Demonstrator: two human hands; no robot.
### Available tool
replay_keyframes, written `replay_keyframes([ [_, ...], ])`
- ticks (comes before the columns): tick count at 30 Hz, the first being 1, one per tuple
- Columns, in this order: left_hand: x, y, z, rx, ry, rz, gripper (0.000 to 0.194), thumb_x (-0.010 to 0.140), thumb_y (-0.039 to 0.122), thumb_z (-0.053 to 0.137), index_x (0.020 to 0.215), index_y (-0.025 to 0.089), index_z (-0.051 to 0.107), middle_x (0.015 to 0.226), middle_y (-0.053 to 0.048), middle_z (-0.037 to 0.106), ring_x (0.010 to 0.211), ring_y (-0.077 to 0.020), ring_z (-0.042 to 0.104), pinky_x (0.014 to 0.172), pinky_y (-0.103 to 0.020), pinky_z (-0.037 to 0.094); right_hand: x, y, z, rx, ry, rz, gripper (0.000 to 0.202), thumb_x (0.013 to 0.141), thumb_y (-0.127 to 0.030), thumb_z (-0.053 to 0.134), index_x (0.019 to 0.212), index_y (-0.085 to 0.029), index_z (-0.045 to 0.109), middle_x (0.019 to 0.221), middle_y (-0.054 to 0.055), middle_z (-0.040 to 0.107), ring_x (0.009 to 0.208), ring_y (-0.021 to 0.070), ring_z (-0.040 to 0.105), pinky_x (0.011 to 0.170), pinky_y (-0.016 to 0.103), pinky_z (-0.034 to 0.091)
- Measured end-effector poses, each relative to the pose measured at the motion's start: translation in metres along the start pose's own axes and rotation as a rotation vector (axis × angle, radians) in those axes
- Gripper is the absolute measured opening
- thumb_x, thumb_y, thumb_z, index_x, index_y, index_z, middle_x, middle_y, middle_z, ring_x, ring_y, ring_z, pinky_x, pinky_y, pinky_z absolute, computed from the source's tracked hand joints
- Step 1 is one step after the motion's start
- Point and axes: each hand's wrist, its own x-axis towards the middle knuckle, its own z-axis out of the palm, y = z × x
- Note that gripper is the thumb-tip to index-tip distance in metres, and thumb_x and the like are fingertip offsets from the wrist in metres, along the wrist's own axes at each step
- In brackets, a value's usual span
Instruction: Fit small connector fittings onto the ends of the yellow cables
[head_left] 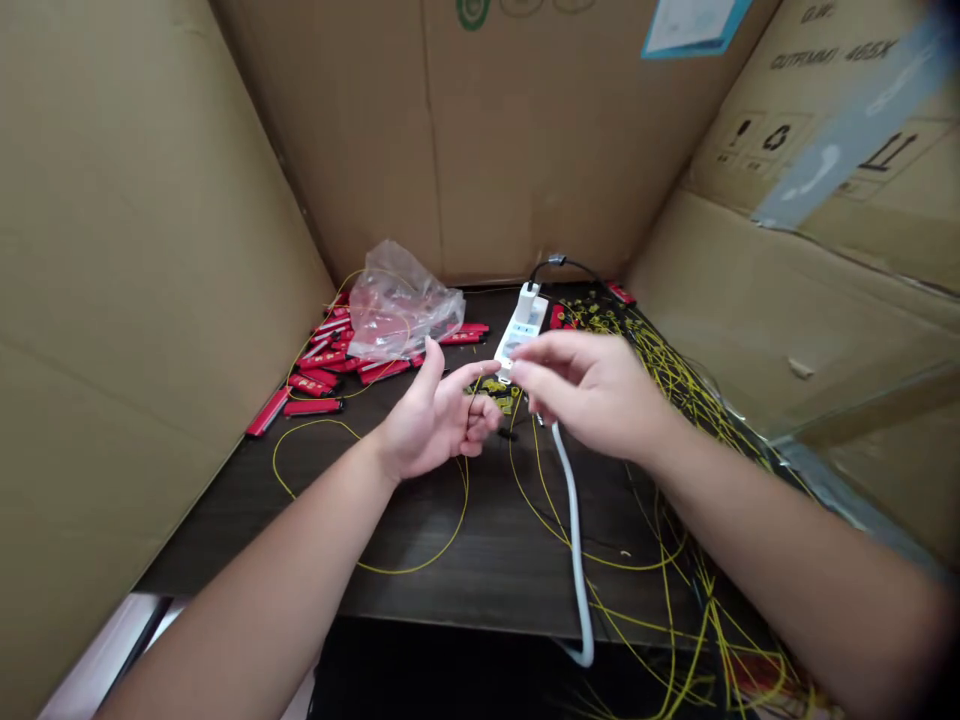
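Left hand lay open, thumb and index finger apart, its index tip close to the right hand, bent in a pinch (any hold could not be told). Yellow wire looped below the left; just beyond, nearer the right, the white power strip pointed lengthwise away

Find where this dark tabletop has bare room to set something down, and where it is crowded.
Bare tabletop: front left, between the left cardboard wall and the left forearm; near the front edge, between the left yellow loop and the white cable. Crowded: back left, with red pieces and a plastic bag, and the right side, with tangled yellow wires.
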Motion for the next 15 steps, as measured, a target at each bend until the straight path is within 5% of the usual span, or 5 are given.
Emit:
replay_keyframes([
  [9,0.003,-0.007,0.005,0.105,0.033,-0.044,0.084,0.077,0.081,0.011,0.120,0.022,0.052,0.078,-0.003,0.046,0.062,-0.0128,0.038,0.054,-0.024,0.027,-0.010,0.027,0.036,0.281,-0.142,0.051,0.024,0.082,-0.036,0.063,0.095,-0.016,0.065,0.085,0.006,0.067,0.062,0.0118,0.063,0.056,0.026,0.055],
  [15,0.008,-0.013,0.003,0.147,-0.007,-0.085,0.077,0.081,0.077,0.017,0.118,0.021,0.053,0.079,-0.004,0.047,0.062,-0.0128,0.040,0.052,-0.023,0.027,-0.014,0.027,0.043,0.468,-0.066,0.047,0.021,0.081,-0.035,0.063,0.086,-0.015,0.068,0.076,0.004,0.065,0.052,0.0099,0.061,0.048,0.024,0.054],
])
